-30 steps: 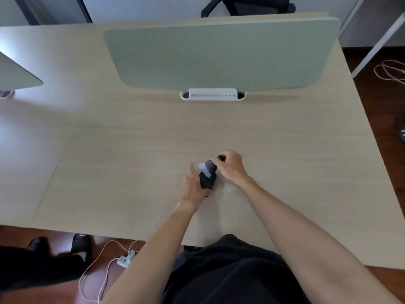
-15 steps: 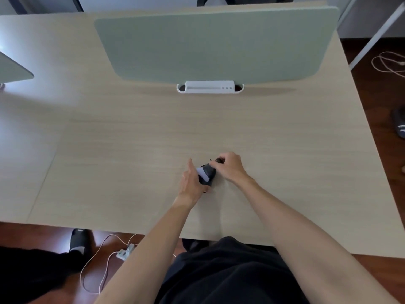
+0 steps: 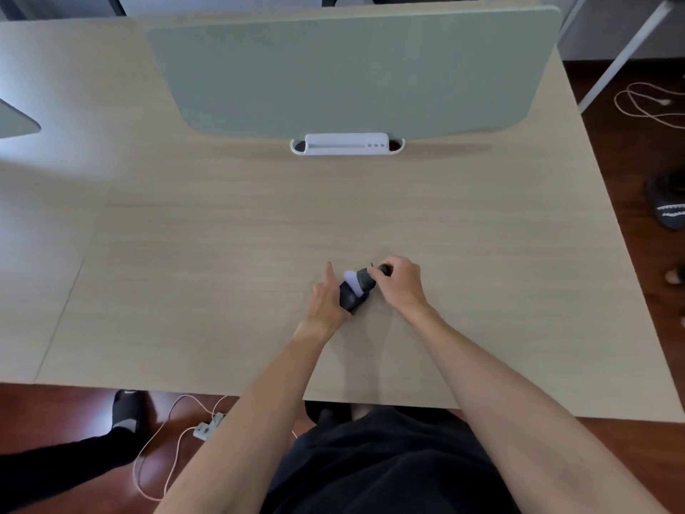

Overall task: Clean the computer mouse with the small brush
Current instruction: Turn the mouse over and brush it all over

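Observation:
A dark computer mouse lies on the light wooden desk, near the front middle. My left hand clasps its left side, index finger stretched forward. My right hand pinches a small brush with a dark handle and pale bristles; the bristles rest on the front top of the mouse. Much of the brush handle is hidden inside my fingers.
A grey-green divider panel in a white clamp stands across the desk behind. A second panel's corner shows at the left. On the floor lie a cable with a plug, another person's foot, and a slipper.
The brush has swept back and forth over the mouse: bristles lay further back half a second ago and now sit at the front again. My left hand stays on the mouse.

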`<act>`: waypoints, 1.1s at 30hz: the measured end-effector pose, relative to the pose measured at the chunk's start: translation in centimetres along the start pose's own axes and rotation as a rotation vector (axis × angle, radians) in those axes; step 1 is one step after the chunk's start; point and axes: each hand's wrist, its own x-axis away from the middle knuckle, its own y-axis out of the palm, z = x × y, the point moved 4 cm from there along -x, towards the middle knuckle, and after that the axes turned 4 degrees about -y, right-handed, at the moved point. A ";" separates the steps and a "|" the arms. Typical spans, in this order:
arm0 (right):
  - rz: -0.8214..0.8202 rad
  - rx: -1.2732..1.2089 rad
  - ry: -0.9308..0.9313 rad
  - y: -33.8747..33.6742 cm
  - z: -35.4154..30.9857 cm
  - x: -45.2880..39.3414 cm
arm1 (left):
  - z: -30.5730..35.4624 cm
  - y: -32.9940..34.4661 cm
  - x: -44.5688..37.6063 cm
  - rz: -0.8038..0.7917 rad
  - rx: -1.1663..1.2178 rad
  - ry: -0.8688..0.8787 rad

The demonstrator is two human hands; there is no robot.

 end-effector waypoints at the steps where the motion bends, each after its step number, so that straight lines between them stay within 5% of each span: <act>1: 0.042 0.015 -0.006 -0.4 0.2 0.1 | 0.0 0.0 -0.1 -0.010 -0.012 -0.003; 10: 0.176 -0.147 0.020 -1.7 0.9 1.6 | 0.1 0.2 0.1 0.025 -0.079 -0.028; 16: -0.062 -0.118 0.020 1.1 0.3 2.3 | -0.3 -0.4 -0.1 0.057 -0.035 -0.025; 23: 0.160 -0.028 -0.164 -1.4 -0.5 2.2 | -0.9 -0.6 0.1 0.108 -0.027 -0.007; 33: 0.385 0.006 -0.075 -5.6 5.3 3.4 | -1.8 0.6 -0.6 0.155 -0.025 0.090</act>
